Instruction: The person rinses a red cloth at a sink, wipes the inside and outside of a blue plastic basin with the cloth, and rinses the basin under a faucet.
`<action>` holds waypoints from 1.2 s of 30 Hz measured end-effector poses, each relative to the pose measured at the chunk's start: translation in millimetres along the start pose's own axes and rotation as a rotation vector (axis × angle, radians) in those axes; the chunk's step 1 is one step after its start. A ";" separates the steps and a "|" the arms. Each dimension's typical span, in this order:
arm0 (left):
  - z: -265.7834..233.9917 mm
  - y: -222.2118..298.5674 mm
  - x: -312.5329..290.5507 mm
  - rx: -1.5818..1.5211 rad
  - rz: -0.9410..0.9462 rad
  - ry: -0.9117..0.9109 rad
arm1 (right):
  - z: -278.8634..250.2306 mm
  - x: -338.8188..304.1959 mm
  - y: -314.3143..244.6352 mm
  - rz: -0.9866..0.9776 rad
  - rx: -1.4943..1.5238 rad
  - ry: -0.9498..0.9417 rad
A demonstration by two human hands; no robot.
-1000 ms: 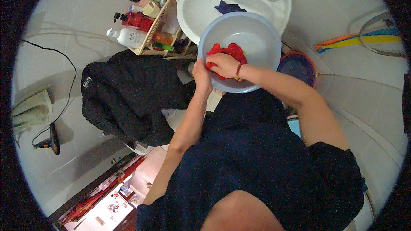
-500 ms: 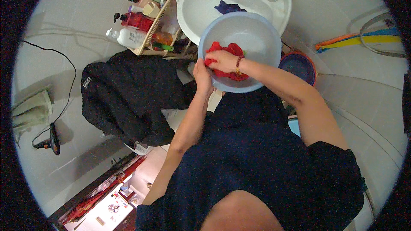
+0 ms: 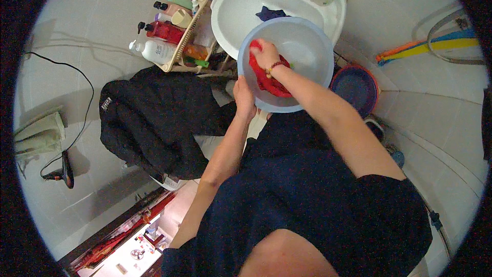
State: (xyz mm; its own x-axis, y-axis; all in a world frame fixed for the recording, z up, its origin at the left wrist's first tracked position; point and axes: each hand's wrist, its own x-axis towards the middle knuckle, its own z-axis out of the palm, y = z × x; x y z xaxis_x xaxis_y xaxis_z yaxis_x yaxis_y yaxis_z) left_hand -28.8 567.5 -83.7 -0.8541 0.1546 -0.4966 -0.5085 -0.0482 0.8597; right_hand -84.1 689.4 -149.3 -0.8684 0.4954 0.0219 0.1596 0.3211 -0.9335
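Observation:
A light blue plastic basin (image 3: 313,51) overlaps the near edge of the sink. My left hand (image 3: 245,95) grips its left rim, fingers partly hidden by the wall. Inside lies a crumpled red cloth (image 3: 271,85). My right hand (image 3: 267,56), with a beaded bracelet at the wrist, is closed on the far end of this cloth near the basin's far left side. A bit of red shows at its fingers. Something small and green peeks out beside the cloth, too little to name.
The white sink (image 3: 236,20) holds a dark blue cloth (image 3: 270,14). To its left stands a cream rack (image 3: 190,23) with several pump bottles. A black padded jacket (image 3: 159,118) hangs at left, near a hair dryer (image 3: 65,172). Another basin (image 3: 354,90) sits low at right.
My right hand has moved toward the basin's far side, drawing the red cloth out longer. My left hand stays at the rim.

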 end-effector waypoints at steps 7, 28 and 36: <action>-6.1 -2.6 6.4 -0.044 0.036 -0.009 | -35.8 -57.6 -27.6 -0.348 -0.010 -0.455; -8.4 10.7 0.4 0.179 -0.003 0.011 | -22.8 -45.7 -32.1 -0.281 -0.026 -0.230; -6.2 -2.2 2.1 0.053 -0.005 -0.017 | -0.2 3.3 -13.3 0.066 -0.014 0.346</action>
State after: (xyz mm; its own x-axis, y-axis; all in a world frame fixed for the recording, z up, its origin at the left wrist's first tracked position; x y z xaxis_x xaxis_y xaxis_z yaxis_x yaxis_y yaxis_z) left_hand -30.1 561.8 -87.4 -0.8494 0.1711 -0.4993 -0.5060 0.0049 0.8625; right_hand -89.0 686.8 -136.7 -0.6457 0.7589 0.0840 0.2184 0.2890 -0.9321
